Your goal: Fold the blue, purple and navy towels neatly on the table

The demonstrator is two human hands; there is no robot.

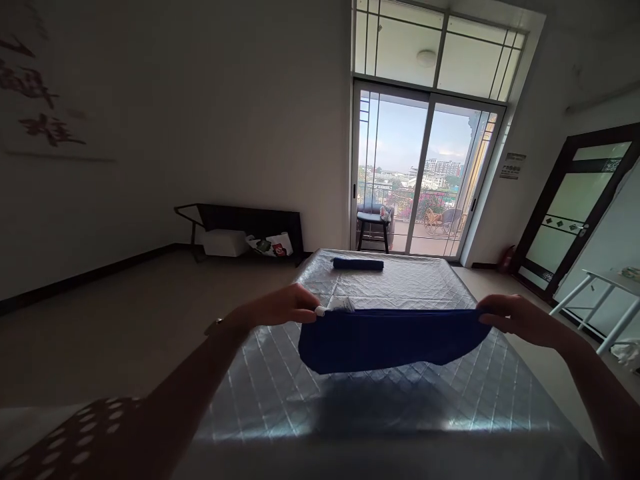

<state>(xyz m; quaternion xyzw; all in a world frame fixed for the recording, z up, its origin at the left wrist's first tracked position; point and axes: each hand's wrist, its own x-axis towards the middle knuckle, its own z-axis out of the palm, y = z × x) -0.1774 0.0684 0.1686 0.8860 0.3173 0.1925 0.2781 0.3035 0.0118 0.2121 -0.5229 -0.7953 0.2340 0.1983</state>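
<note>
Stretched between my two hands is a dark blue folded cloth (395,340), held by its upper corners above the table so that it hangs down. My left hand (283,305) pinches its left corner, where a white tag or strip (343,305) sticks out along the top edge. Its right corner is gripped by my right hand (515,317), thumb and fingers closed. Farther back on the table lies a rolled dark blue cloth (358,265), apart from both hands. What kind of cloth item I hold is not clear.
A silver quilted cover (270,373) lies over the table. Behind on the left stands a dark bench (250,220) with a white box (225,243) and a printed bag (273,245). Sliding glass doors (419,173) are at the back, a white-legged table (613,283) at right.
</note>
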